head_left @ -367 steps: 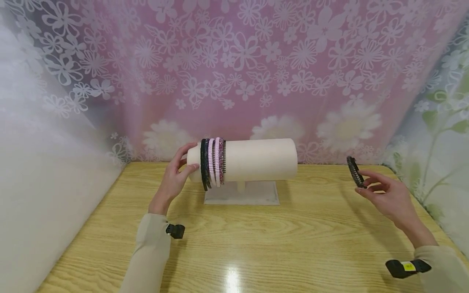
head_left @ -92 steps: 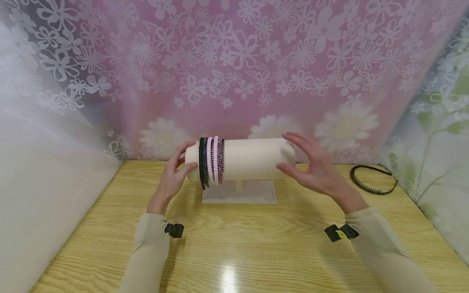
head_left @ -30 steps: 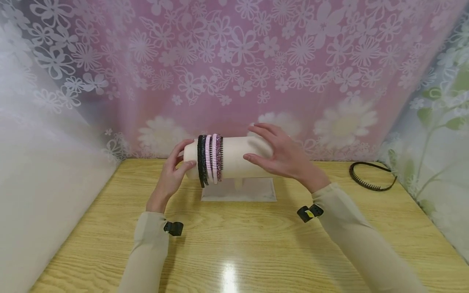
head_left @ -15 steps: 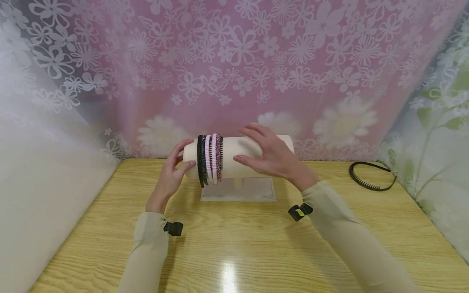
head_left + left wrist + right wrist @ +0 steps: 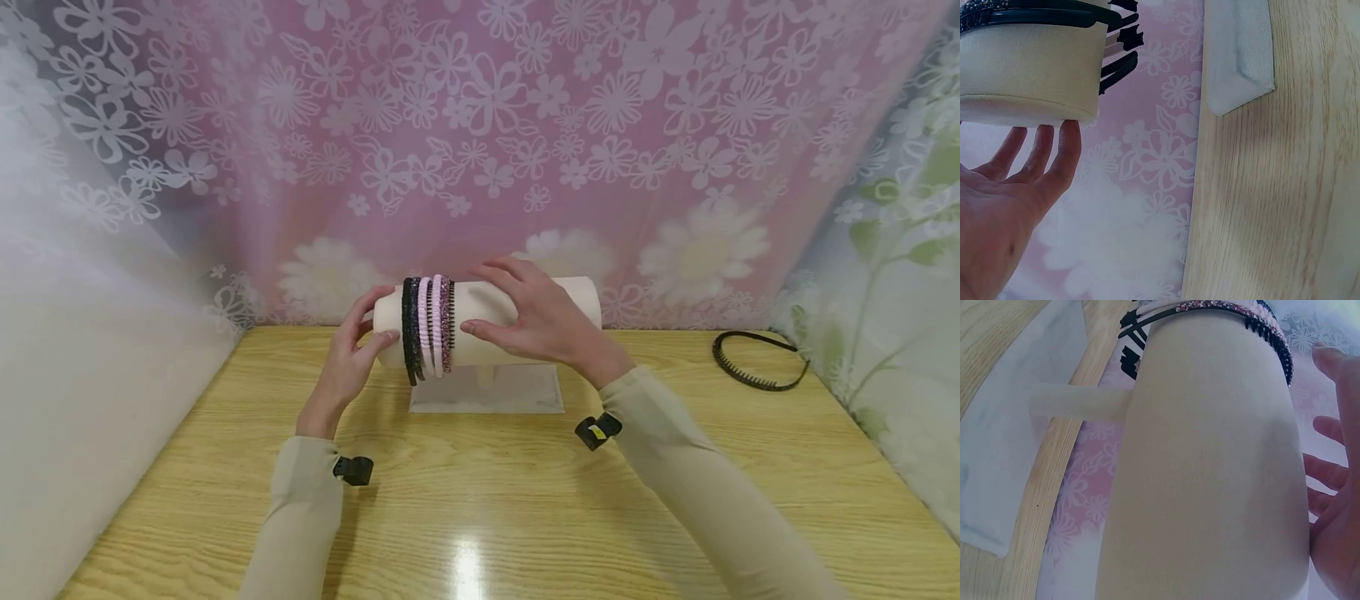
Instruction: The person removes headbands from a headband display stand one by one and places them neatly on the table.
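A cream padded roll [image 5: 486, 304] on a stand carries a row of headbands near its left end: black ones [image 5: 408, 333], light pink ones [image 5: 438, 333] and a pink glitter one [image 5: 447, 312] with comb teeth. My left hand [image 5: 347, 358] grips the roll's left end, thumb in front, fingers behind; fingertips touch its end in the left wrist view. My right hand [image 5: 542, 321] is spread around the roll's middle, holding nothing, its thumb a little right of the glitter headband. In the right wrist view its fingers [image 5: 1325, 470] lie beside the roll; contact is unclear.
A loose black toothed headband [image 5: 738, 377] lies on the wooden table [image 5: 450, 483] at the far right. The stand's flat pale base [image 5: 525, 393] rests on the table below the roll. A pink flowered curtain [image 5: 487, 167] hangs close behind.
Earlier my right hand held the black toothed headband; it now lies on the table. Since then that hand has moved left along the roll towards the headbands. My left hand has stayed put.
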The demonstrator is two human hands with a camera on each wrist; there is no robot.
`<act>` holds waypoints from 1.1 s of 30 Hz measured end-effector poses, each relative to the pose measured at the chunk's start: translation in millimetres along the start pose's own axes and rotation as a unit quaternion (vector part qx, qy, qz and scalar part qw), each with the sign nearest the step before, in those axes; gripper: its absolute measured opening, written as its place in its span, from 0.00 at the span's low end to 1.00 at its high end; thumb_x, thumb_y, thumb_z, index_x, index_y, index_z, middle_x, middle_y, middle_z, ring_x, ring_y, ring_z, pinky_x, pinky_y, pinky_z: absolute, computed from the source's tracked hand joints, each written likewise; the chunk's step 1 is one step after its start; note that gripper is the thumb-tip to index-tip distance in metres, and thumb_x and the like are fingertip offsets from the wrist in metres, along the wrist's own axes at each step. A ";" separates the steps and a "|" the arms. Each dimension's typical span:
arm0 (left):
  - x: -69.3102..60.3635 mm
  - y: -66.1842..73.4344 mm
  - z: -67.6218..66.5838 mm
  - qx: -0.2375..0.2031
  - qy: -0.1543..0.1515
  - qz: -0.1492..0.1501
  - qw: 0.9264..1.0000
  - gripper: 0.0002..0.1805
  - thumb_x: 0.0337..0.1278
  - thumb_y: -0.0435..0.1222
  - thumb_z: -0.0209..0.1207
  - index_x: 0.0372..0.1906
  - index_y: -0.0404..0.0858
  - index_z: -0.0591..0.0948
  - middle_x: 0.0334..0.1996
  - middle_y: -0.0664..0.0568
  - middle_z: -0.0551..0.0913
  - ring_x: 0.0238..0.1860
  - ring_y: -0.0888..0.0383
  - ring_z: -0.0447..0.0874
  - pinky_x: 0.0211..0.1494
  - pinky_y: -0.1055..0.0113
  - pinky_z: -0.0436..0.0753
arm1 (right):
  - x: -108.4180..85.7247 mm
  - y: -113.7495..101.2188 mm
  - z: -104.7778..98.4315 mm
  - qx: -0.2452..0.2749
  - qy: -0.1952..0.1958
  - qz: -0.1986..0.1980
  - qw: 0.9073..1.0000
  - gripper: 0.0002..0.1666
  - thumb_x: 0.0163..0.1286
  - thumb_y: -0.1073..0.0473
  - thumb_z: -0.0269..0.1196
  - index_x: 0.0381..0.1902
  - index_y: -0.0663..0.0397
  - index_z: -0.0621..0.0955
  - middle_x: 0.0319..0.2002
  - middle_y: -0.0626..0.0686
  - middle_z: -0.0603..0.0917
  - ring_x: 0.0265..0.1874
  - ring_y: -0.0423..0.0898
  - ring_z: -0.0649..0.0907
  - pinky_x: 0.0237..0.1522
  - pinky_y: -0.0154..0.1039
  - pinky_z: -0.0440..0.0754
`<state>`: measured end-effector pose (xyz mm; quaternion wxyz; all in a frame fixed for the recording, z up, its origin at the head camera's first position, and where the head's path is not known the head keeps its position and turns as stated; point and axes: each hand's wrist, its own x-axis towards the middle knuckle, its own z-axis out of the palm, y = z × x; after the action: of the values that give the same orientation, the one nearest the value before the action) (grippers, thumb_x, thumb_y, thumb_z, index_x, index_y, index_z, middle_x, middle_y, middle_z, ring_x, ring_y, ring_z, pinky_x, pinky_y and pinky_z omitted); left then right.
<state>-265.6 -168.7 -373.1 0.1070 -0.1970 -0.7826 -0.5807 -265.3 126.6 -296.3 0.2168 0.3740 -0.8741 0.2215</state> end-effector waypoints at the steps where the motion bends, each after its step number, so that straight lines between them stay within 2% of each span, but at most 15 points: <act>1: -0.1 0.0 0.2 -0.001 -0.001 -0.001 1.000 0.31 0.72 0.37 0.57 0.76 0.56 0.68 0.75 0.54 0.66 0.68 0.43 0.74 0.47 0.69 0.83 | 0.9 -0.4 0.7 -0.002 -0.003 -0.001 1.000 0.43 0.66 0.37 0.68 0.72 0.51 0.74 0.70 0.58 0.74 0.70 0.56 0.73 0.70 0.56 0.72; 10: 0.5 -0.3 0.1 0.003 -0.002 -0.003 1.000 0.30 0.72 0.38 0.57 0.75 0.58 0.68 0.74 0.55 0.67 0.68 0.44 0.75 0.47 0.65 0.84 | 9.9 -3.3 3.2 -0.021 -0.006 -0.012 1.000 0.41 0.65 0.35 0.68 0.70 0.47 0.76 0.69 0.56 0.77 0.69 0.55 0.75 0.69 0.56 0.73; 16: 0.8 -0.1 0.3 0.007 -0.004 0.000 1.000 0.30 0.72 0.38 0.57 0.75 0.58 0.68 0.74 0.55 0.67 0.68 0.44 0.75 0.48 0.61 0.84 | 14.5 -7.4 4.1 -0.048 -0.047 0.035 0.997 0.43 0.65 0.29 0.64 0.72 0.40 0.74 0.71 0.53 0.75 0.71 0.53 0.73 0.65 0.62 0.72; 22: 0.2 -0.1 0.3 0.007 -0.002 -0.003 1.000 0.30 0.72 0.38 0.56 0.76 0.58 0.67 0.74 0.55 0.67 0.68 0.44 0.75 0.50 0.53 0.85 | 20.0 -12.0 4.6 -0.073 -0.100 0.076 0.989 0.47 0.65 0.22 0.58 0.76 0.32 0.68 0.74 0.51 0.71 0.74 0.52 0.69 0.65 0.61 0.68; 25: 0.1 0.0 -0.1 0.007 0.000 -0.004 1.000 0.31 0.72 0.38 0.56 0.76 0.58 0.67 0.75 0.55 0.67 0.68 0.44 0.75 0.50 0.55 0.85 | 22.9 -12.8 5.0 -0.080 -0.114 0.080 0.987 0.48 0.64 0.21 0.58 0.77 0.31 0.67 0.74 0.51 0.71 0.74 0.52 0.69 0.64 0.60 0.68; 29: 0.4 0.6 -0.5 0.008 0.001 -0.005 1.000 0.31 0.72 0.38 0.57 0.76 0.58 0.68 0.75 0.55 0.67 0.69 0.44 0.74 0.49 0.64 0.84 | 25.7 -13.5 5.8 -0.092 -0.127 0.084 0.984 0.49 0.64 0.21 0.58 0.78 0.31 0.66 0.74 0.52 0.71 0.74 0.53 0.69 0.64 0.60 0.68; 33: 0.1 0.6 -0.6 0.008 0.000 -0.006 1.000 0.30 0.73 0.39 0.56 0.76 0.59 0.67 0.75 0.56 0.67 0.69 0.45 0.74 0.50 0.61 0.85 | 28.0 -14.3 7.1 -0.105 -0.141 0.090 0.980 0.49 0.64 0.20 0.56 0.78 0.31 0.65 0.75 0.51 0.71 0.74 0.53 0.69 0.64 0.59 0.67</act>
<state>-265.4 -169.2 -372.4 0.1050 -0.1912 -0.7885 -0.5750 -273.6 98.2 -283.5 0.1087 0.2962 -0.9445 0.0917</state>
